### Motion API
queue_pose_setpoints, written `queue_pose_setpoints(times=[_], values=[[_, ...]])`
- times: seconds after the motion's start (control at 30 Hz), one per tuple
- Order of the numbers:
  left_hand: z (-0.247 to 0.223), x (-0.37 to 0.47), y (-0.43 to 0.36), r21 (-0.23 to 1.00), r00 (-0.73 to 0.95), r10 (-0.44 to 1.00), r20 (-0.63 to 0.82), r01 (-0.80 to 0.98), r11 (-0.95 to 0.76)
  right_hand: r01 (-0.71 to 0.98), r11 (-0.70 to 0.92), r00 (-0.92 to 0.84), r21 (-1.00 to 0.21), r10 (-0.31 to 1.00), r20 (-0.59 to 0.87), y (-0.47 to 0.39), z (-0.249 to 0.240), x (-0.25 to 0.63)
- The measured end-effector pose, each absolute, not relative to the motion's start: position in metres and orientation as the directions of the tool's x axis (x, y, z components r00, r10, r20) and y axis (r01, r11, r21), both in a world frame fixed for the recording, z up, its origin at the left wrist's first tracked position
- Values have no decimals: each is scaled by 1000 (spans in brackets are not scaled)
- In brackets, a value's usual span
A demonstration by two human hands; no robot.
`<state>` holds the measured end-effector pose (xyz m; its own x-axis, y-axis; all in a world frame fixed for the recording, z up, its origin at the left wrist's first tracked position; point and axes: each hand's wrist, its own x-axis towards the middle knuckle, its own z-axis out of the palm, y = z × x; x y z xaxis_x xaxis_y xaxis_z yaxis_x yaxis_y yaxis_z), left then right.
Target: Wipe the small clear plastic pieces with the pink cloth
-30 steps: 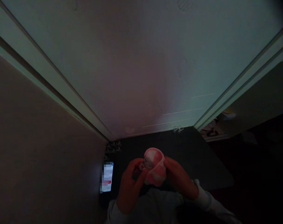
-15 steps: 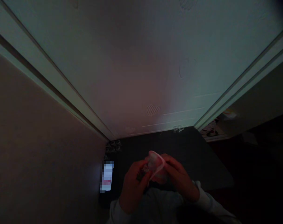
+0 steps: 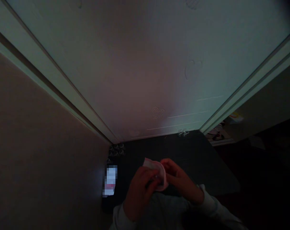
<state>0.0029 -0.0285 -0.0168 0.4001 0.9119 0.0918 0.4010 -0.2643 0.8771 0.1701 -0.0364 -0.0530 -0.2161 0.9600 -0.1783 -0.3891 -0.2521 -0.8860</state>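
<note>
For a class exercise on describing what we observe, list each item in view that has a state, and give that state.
Pink-and-white pouch: open, mouth towards the left grip.
Left grip: fingertips at the pouch's mouth, their hold hidden.
Right grip: closed on the pouch's rim.
Phone: screen lit.
Clear pieces at the left corner: grouped together.
Clear pieces by the far edge: close together.

Pinkish, thin-walled, cup-like item (image 3: 165,179), opening tilted toward the left hand (image 3: 142,187).

Open tabletop (image 3: 202,166) right of the hands (image 3: 138,190) — upright panel (image 3: 135,80) blocks beyond, phone (image 3: 110,179) left.
</note>
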Motion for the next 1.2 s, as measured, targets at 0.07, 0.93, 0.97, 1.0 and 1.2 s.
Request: queue_pose_setpoints(times=[0.07, 0.93, 0.97, 1.0, 1.2], values=[[-18, 1, -28, 873, 419, 904, 88, 405, -273, -316, -302, -292, -899, 933, -211, -36, -50, 174], [-10, 6, -34, 956, 384, 906, -175, 288, 63, -344, -323, -460, -881, 876, -142, -36, -35, 186], [-9, 5, -34, 959, 391, 903, -177, 274, 69, -353, -318, -479, -880, 869, -122, -36, -36, 187], [-8, 5, -34, 960, 394, 902, -177, 271, 70, -355, -313, -496, -881, 862, -106, -36, -37, 187], [-12, 3, -34, 904, 382, 918, -108, 423, -70, -333, -280, -504, -901, 860, -81, -40, -36, 186]])
